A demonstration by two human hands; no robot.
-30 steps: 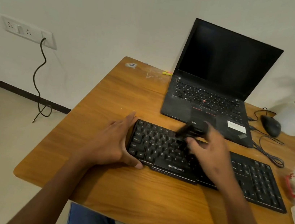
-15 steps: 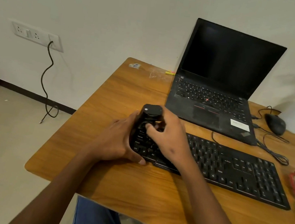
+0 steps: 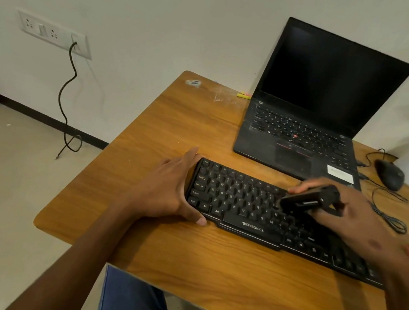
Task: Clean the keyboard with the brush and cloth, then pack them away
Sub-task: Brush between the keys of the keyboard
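The keyboard (image 3: 264, 210) lies near on the desk (image 3: 183, 257), its long axis running left to right. The left hand (image 3: 166, 191), fingers straight, braces its left end. The right hand (image 3: 352, 215) grips the brush (image 3: 307, 198) over the middle keys, so the unbrushed right part lies nearer to it.

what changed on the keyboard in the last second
The right hand, gripping the brush, swept from the middle keys to the keyboard's left end and back right again. The left hand stayed braced on the left edge; the laptop and mouse did not move.
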